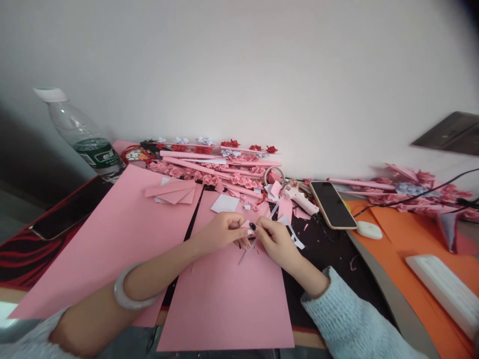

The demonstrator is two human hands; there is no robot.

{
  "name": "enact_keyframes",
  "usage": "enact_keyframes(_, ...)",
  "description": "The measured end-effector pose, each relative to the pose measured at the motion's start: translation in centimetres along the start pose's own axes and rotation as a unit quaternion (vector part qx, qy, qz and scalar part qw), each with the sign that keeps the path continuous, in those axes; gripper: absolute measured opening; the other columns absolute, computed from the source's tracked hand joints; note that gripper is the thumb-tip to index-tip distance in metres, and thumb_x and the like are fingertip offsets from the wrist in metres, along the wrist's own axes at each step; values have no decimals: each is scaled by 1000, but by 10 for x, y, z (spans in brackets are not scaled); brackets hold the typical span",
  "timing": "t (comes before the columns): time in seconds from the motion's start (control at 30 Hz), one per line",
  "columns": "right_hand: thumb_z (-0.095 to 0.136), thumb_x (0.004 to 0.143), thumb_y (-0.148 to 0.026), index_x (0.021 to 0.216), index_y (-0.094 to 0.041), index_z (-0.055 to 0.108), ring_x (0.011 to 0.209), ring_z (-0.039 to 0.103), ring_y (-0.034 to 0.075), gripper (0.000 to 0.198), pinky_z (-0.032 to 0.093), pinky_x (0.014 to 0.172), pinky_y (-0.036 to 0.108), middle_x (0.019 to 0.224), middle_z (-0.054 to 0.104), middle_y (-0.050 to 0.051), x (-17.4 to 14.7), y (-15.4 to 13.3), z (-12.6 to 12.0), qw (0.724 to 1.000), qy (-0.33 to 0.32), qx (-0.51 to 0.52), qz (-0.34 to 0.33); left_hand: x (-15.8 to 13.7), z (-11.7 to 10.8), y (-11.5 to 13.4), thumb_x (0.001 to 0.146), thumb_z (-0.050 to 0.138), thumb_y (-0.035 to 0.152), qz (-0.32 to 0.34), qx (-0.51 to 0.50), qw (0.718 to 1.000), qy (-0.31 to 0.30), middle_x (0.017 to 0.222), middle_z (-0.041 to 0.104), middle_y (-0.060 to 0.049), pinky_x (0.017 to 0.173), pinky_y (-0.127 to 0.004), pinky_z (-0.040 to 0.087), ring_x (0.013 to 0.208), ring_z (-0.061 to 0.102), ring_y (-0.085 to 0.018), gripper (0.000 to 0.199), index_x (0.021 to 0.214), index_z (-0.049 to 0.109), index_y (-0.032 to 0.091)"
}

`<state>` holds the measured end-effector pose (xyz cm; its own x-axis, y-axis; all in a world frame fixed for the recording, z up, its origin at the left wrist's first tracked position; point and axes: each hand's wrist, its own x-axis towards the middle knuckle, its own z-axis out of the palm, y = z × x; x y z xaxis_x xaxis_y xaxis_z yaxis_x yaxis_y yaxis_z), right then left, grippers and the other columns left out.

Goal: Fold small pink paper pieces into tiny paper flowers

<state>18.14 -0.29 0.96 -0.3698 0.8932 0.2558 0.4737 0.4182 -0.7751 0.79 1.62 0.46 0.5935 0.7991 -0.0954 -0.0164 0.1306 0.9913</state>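
Note:
My left hand (224, 230) and my right hand (276, 240) meet over a large pink paper sheet (224, 299) on the table. Both pinch one small folded piece of pink paper (247, 225) between their fingertips; a thin pink strip hangs below it. A pale bangle (129, 294) sits on my left wrist, and a light blue knitted sleeve covers my right forearm.
A second big pink sheet (112, 234) lies to the left, with a water bottle (84, 137) and a phone (62, 214) beyond it. Paper roses and pink rolled sticks (217, 162) pile at the back. A glue gun (299, 195), another phone (332, 204), a mouse (368, 229) and a keyboard (445, 291) lie right.

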Motion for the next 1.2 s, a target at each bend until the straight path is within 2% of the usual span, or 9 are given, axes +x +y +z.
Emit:
enact_keyframes(0.17,41,86,-21,56,-19,33,47,32,8,30,26,47,21,51,31,-6,0,1,0,1000,4,-17,5,-3,0,2,82,54,29,7,38,999,-5,52,60,1,50,-22,48,48,59,-10,26,63,42,15)
enact_keyframes(0.37,39,88,-26,56,-20,28,47,30,9,34,24,47,22,50,28,-6,0,1,1,1000,1,-18,14,-6,-1,4,83,51,34,20,126,992,13,41,42,8,38,-16,30,34,40,-5,31,59,41,16)
enact_keyframes(0.6,37,90,-32,58,-20,29,48,28,9,35,23,46,23,51,28,-6,-1,4,1,999,40,9,24,-2,-2,1,84,48,42,23,81,996,25,45,51,4,42,-19,37,37,47,-7,35,62,48,15)
enact_keyframes(0.73,37,91,-33,58,-20,29,48,29,10,36,24,46,23,51,29,-5,-2,4,2,999,36,5,24,-5,-2,4,82,51,43,43,121,990,61,40,44,6,40,-17,32,35,42,-5,43,51,39,15)
enact_keyframes(0.83,37,91,-34,58,-20,29,48,30,10,36,25,47,23,51,29,-5,-2,4,2,999,34,11,23,-5,-2,4,83,48,46,38,128,989,67,39,42,6,40,-17,33,35,41,-5,48,47,39,15)
enact_keyframes(0.93,37,91,-33,58,-20,30,48,30,10,35,25,47,23,51,30,-5,-2,4,1,999,34,14,24,-3,-3,1,84,46,44,42,101,992,60,42,46,4,44,-18,38,37,45,-6,43,54,48,14)
enact_keyframes(1.07,38,90,-31,57,-20,29,49,30,10,36,25,47,23,52,29,-5,-1,3,0,1000,23,11,17,0,-2,-1,83,50,41,50,46,997,37,59,57,1,49,-21,45,47,54,-8,31,70,54,13)
enact_keyframes(1.2,37,90,-31,57,-20,28,49,30,9,36,25,47,23,52,28,-5,0,1,1,1000,2,5,13,-1,-3,0,82,54,39,61,49,996,43,60,60,-1,52,-21,47,50,56,-9,30,67,52,13)
